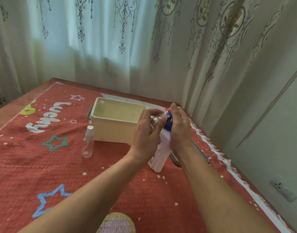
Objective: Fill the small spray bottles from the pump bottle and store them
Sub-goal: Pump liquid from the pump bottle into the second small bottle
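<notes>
A white pump bottle (161,148) with a blue pump head stands tilted on the red mat. My right hand (179,130) is wrapped over its pump head. My left hand (147,130) holds a small clear spray bottle (158,116) tipped sideways, its open neck against the blue nozzle. Another small clear spray bottle (88,143) with a white cap stands upright to the left of the cream storage box (110,130). A third small bottle (102,106) shows inside the box at its far left corner.
A red mat (43,165) with stars and white lettering covers the table. A dark flat lid or tray (176,159) lies behind the pump bottle on the right. Curtains hang close behind the table. A wall socket (284,192) is at lower right.
</notes>
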The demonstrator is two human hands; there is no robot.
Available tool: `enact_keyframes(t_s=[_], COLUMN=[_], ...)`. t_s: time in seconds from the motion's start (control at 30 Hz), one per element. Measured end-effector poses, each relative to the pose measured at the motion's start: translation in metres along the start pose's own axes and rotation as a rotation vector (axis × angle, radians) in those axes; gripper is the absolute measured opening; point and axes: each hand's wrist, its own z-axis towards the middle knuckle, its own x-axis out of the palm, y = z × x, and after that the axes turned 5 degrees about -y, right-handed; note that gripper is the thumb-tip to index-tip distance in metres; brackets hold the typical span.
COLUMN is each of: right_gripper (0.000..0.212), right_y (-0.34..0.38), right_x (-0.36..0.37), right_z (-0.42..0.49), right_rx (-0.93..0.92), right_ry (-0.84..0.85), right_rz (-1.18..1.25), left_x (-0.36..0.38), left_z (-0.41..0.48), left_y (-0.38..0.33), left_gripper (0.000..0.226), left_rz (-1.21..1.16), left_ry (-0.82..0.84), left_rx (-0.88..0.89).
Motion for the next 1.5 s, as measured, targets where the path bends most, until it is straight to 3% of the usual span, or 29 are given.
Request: enact_keyframes(t_s=[0.2,0.37,0.47,0.6,1.0,1.33,1.5], right_gripper=[0.023,0.024,0.038,0.025,0.021,0.033,0.028], right_y=[0.0001,0.0006,-0.0012,-0.0021,-0.0019,-0.0033,-0.0033], right_x=[0.0,0.0,0.0007,-0.0001,-0.0006,0.0,-0.0013], right_z=[0.0007,0.0013,0.0013,0.0031,0.003,0.0029,0.0033], right_rx=[-0.015,-0.017,0.026,0.018,0.016,0.027,-0.01], right_ry=[-0.001,0.002,0.018,0.005,0.01,0.048,0.017], right_rz=[-0.027,-0.014,0.01,0.016,0.018,0.054,0.001], left_x=[0.0006,0.0002,-0.0003,0.0009,0.0019,0.0009,0.0022], left_z=[-0.0037,-0.002,0.0007,-0.0034,-0.0035,-0.0006,-0.0043], left_y=[0.0036,0.0032,0.0017,0.005,0.0021,0.0021,0.0073], left_gripper=[0.015,0.015,0.014,0.015,0.014,0.017,0.018], left_rz=[0.008,-0.002,-0.001,-0.006,-0.025,-0.021,-0.01], left_ry=[-0.001,-0.014,-0.02,-0.014,-0.02,-0.033,-0.008], left_rx=[0.013,0.011,0.008,0.011,-0.009,-0.025,-0.025])
